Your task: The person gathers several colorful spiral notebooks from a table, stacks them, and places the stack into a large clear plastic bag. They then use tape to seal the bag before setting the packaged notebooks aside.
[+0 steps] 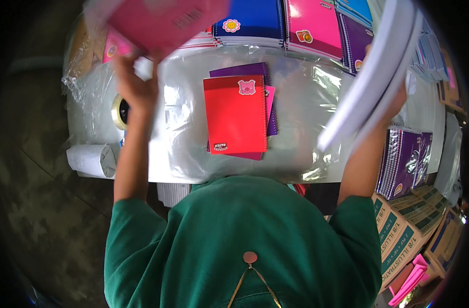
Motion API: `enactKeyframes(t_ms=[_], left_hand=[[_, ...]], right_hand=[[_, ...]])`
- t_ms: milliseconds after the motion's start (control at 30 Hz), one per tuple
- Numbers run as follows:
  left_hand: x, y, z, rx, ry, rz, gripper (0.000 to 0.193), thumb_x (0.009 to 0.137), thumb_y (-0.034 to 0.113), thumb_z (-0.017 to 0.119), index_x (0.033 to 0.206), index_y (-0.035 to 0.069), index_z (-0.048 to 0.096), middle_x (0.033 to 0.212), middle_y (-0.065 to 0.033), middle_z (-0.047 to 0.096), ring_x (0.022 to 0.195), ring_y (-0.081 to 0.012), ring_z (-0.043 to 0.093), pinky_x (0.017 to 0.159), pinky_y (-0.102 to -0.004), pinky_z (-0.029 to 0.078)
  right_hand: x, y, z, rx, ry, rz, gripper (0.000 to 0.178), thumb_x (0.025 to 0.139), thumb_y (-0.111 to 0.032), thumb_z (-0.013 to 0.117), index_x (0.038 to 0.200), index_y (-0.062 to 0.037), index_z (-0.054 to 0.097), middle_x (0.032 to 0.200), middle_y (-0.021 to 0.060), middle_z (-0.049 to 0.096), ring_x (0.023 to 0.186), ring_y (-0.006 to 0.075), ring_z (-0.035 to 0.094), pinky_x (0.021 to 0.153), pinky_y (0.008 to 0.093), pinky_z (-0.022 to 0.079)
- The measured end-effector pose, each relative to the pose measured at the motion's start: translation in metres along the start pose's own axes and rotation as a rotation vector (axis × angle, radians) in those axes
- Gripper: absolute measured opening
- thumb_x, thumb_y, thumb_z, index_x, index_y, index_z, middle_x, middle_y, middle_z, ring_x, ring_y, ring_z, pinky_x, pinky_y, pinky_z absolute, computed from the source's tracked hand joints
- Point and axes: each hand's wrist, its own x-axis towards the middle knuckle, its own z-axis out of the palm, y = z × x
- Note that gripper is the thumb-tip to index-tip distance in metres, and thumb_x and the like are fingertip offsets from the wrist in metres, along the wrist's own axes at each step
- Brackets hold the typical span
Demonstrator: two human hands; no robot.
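Note:
In my raised left hand (137, 84) a pink notebook (168, 25) is gripped by its near edge, above the far left of the table and blurred by motion. My right hand (397, 101), mostly hidden, grips a white bent sheaf (370, 77) that curves up past the table's right side. This sheaf is smeared too, so whether it is loose paper or open notebook pages is unclear. Between my arms lies a small, uneven pile of spiral notebooks. On top is a red notebook (235, 115) with a pink sticker; a purple notebook (239, 69) sticks out beneath it.
Along the far edge stand stacks of blue notebooks (250, 20) and pink notebooks (314, 25). Clear plastic (183, 123) covers the table. A tape roll (120, 111) and a white packet (92, 160) sit at left. Purple notebooks (401, 161) and cardboard boxes (406, 231) crowd the right.

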Motion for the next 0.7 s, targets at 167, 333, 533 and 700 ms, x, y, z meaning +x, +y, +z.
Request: enactKeyframes(t_ms=[167, 333, 533, 700], left_hand=[[-0.115, 0.03, -0.001, 0.128, -0.938, 0.276, 0.037, 0.074, 0.009, 0.057, 0.11, 0.013, 0.065, 0.114, -0.0048, 0.056, 0.112, -0.0209, 0.051, 0.101, -0.0412, 0.034], [-0.041, 0.024, -0.012, 0.212, -1.081, -0.064, 0.031, 0.071, 0.001, 0.058, 0.099, 0.012, 0.067, 0.098, -0.0031, 0.065, 0.103, -0.0209, 0.057, 0.096, -0.0425, 0.039], [0.114, -0.14, 0.058, 0.244, -0.539, -0.21, 0.039, 0.083, 0.014, 0.059, 0.121, 0.004, 0.053, 0.107, -0.0175, 0.061, 0.096, -0.0333, 0.06, 0.086, -0.0368, 0.046], [0.174, -0.275, 0.134, 0.646, -0.566, -0.464, 0.053, 0.088, 0.037, 0.051, 0.129, 0.004, 0.043, 0.115, -0.0212, 0.057, 0.108, -0.0363, 0.054, 0.094, -0.0403, 0.042]], right_hand=[[-0.048, 0.102, -0.012, -0.721, 0.249, 0.552, 0.033, 0.084, -0.013, 0.062, 0.114, -0.001, 0.051, 0.099, 0.0073, 0.059, 0.088, 0.0149, 0.056, 0.075, 0.0269, 0.046], [-0.073, 0.14, -0.032, -1.718, 0.176, 0.557, 0.05, 0.07, -0.012, 0.076, 0.113, -0.004, 0.052, 0.09, 0.0072, 0.055, 0.079, 0.0163, 0.05, 0.07, 0.0289, 0.043], [0.123, 0.119, -0.049, -1.716, 0.211, -0.108, 0.034, 0.075, -0.015, 0.069, 0.107, -0.0052, 0.059, 0.085, 0.0109, 0.058, 0.081, 0.0269, 0.057, 0.072, 0.0367, 0.046], [0.283, 0.152, -0.119, -1.902, 0.263, -0.037, 0.046, 0.08, -0.03, 0.063, 0.115, -0.0019, 0.056, 0.105, 0.0224, 0.061, 0.099, 0.0354, 0.058, 0.085, 0.0399, 0.046]])
